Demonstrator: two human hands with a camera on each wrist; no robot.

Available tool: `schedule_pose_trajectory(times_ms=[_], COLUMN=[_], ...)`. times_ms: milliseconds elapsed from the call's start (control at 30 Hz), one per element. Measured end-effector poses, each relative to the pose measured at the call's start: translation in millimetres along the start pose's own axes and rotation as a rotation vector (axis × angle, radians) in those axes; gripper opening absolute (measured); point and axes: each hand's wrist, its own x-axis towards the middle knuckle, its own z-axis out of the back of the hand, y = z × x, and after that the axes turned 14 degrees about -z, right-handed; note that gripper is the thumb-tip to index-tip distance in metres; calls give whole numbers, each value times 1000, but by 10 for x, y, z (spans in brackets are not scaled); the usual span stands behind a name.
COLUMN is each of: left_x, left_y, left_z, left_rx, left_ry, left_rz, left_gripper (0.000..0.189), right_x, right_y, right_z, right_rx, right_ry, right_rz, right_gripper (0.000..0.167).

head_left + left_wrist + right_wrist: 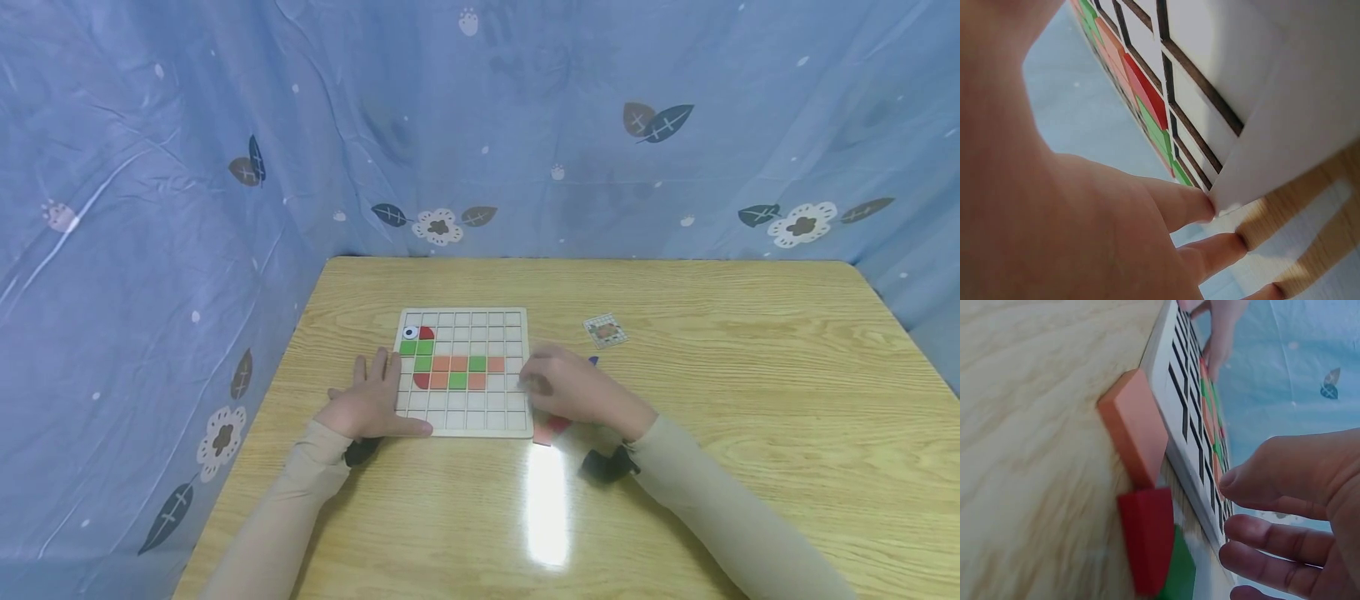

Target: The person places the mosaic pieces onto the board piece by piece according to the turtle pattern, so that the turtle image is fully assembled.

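Observation:
A white grid board (pixel 465 426) lies on the table, with green, orange and red tiles (pixel 459 364) set in its cells in a winding shape. At the shape's upper left is a round eye tile (pixel 410 332). My left hand (pixel 367 404) rests at the board's left edge, fingers spread, thumb along the near edge. Over the right edge hovers my right hand (pixel 570 387), blurred in the head view. In the right wrist view its thumb and fingers (pixel 1266 537) are apart, with no piece visible between them. Below lie a loose orange tile (pixel 1141 425), a red piece (pixel 1147 544) and a green piece (pixel 1179 569).
A small printed card (pixel 604 331) lies right of the board. A blue piece (pixel 593 360) shows partly from behind my right hand. The wooden table (pixel 750 400) meets a blue patterned curtain (pixel 570 125) at the back and left.

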Motion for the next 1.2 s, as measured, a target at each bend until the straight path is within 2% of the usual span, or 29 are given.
schedule_pose_trajectory(times_ms=[333, 500, 767, 933, 1200], left_x=[5, 1, 1, 2, 4], left_y=[7, 10, 12, 22, 25], left_z=[-8, -8, -9, -15, -15], left_rx=[1, 2, -10, -10, -14], left_ry=[6, 6, 2, -3, 3], left_rz=[-2, -3, -4, -7, -5], left_gripper=[137, 137, 137, 138, 138], right_x=[-179, -228, -238, -230, -241], right_y=[-112, -172, -231, -249, -269], right_z=[85, 122, 131, 126, 130], right_rx=[12, 27, 48, 58, 43], right_ry=[39, 49, 91, 110, 89], right_rz=[-33, -12, -7, -34, -21], right_gripper=[25, 25, 23, 24, 22])
